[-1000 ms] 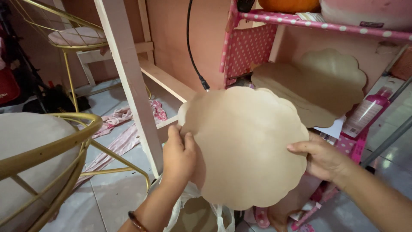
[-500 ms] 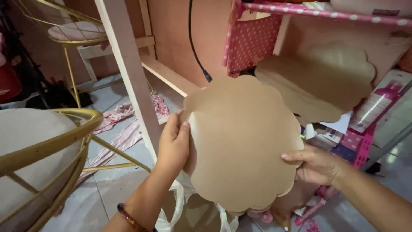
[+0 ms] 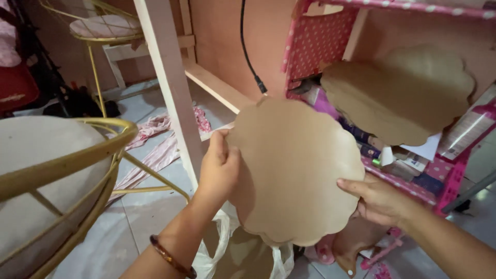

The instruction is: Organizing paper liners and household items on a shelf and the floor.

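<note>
I hold a tan scalloped-edge board (image 3: 297, 168) upright in front of me with both hands. My left hand (image 3: 219, 165) grips its left edge, thumb on the front. My right hand (image 3: 377, 199) grips its lower right edge. Behind it, several similar scalloped boards (image 3: 403, 95) lean on a pink polka-dot shelf (image 3: 315, 41). Below the held board a white plastic bag (image 3: 217, 253) hangs open with another tan board inside.
A gold wire chair with a pale cushion (image 3: 46, 181) stands close at left. A white wooden post (image 3: 173, 88) rises beside my left hand. A black cable (image 3: 248, 46) hangs down the pink wall. Pink cloth (image 3: 155, 150) lies on the tiled floor.
The view has shifted down and right a little. The held board has tilted slightly and sits lower, still gripped by both hands.
</note>
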